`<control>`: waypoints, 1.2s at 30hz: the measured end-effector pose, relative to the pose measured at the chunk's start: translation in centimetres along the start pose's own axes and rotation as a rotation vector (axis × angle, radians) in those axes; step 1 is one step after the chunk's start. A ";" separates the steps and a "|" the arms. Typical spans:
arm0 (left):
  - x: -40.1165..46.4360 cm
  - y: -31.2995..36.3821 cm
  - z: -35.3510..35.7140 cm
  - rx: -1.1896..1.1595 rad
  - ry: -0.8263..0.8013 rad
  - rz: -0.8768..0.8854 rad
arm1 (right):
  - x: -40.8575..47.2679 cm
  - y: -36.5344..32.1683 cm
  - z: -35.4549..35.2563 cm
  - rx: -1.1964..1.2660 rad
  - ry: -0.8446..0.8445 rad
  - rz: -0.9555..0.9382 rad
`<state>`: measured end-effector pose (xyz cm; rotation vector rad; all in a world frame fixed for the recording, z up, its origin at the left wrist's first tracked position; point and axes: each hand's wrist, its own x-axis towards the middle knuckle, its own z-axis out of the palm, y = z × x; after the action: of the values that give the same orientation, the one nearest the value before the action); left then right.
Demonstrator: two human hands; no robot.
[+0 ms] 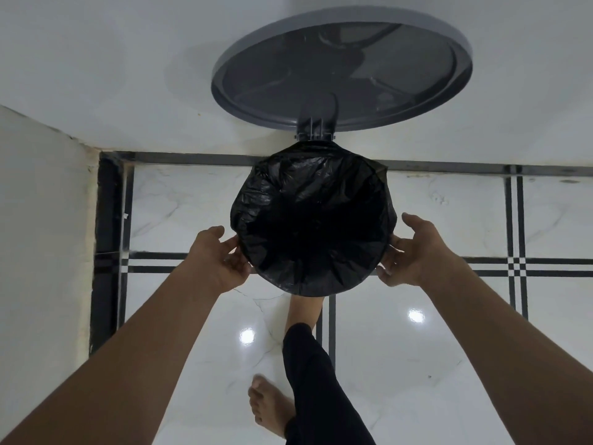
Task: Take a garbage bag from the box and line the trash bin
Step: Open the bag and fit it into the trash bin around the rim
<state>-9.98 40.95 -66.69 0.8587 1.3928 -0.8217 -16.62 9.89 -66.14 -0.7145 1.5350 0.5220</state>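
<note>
Against the white wall, on the glossy tiled floor (449, 364), the round bin wears its crinkled black plastic garbage bag (308, 220); the grey lid (341, 69) stands open. Left hand (221, 258) and right hand (414, 255), fingers spread, cup opposite rim sides, apparently to seat the overhang.

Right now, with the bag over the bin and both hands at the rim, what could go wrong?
1. The garbage bag could slip back into the trash bin if the left hand and right hand let go before its edge is folded well down.
2. One foot appears to hold the pedal; easing off could drop the lid onto the fingers.
</note>
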 end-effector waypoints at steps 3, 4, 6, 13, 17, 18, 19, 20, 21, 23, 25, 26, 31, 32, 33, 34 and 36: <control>-0.2 0.3 0.2 0.025 0.014 -0.021 | 0.1 -0.3 0.1 -0.072 -0.003 0.047; -0.4 0.4 0.4 0.014 0.003 -0.027 | 0.0 -0.4 0.1 -0.075 -0.014 0.057; -0.6 0.2 0.5 0.009 -0.020 -0.030 | -0.1 -0.3 0.2 -0.072 -0.043 0.076; 0.3 0.2 -0.6 -0.010 -0.079 -0.018 | 1.1 1.3 0.0 0.194 -0.060 0.061; 0.2 0.0 -0.9 -0.033 -0.120 -0.026 | 1.2 1.6 0.2 0.142 -0.042 0.012; 0.4 -0.1 -1.0 -0.051 -0.132 -0.018 | 1.1 1.6 0.5 0.121 -0.036 -0.001; 0.6 -0.2 -1.0 -0.047 -0.127 -0.006 | 0.8 1.6 0.9 0.095 -0.027 -0.019; 0.7 -0.1 -1.0 -0.034 -0.113 0.010 | 0.7 1.7 1.3 0.065 -0.011 -0.041; 0.8 0.0 -1.0 0.001 -0.082 0.044 | 0.4 1.8 1.7 0.020 0.023 -0.079; 0.7 0.0 -0.6 0.151 0.050 0.207 | -0.3 2.4 2.2 -0.126 0.182 -0.256; 0.0 0.0 0.0 0.301 0.156 0.465 | -1.2 2.9 2.5 -0.290 0.409 -0.587; -0.4 0.1 0.3 0.349 0.149 0.589 | -1.6 3.0 2.7 -0.374 0.454 -0.772; -0.9 1.6 2.0 0.713 0.100 0.982 | 0.4 1.2 3.4 -0.948 0.403 -1.246; -0.8 1.9 2.5 0.786 0.078 1.034 | 0.8 0.5 3.5 -1.004 0.393 -1.252; -0.6 2.2 3.0 0.860 0.061 1.090 | 1.1 -0.3 3.6 -1.029 0.383 -1.248; -0.5 2.7 3.7 0.936 0.045 1.144 | 1.1 -1.1 3.9 -1.035 0.369 -1.240; -0.2 3.6 4.9 1.081 0.021 1.230 | 0.9 -2.6 4.4 -1.030 0.318 -1.206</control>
<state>-4.45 38.31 -66.47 2.2039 0.1049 -0.4896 -11.64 11.05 -67.20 -2.3690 0.7349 0.2133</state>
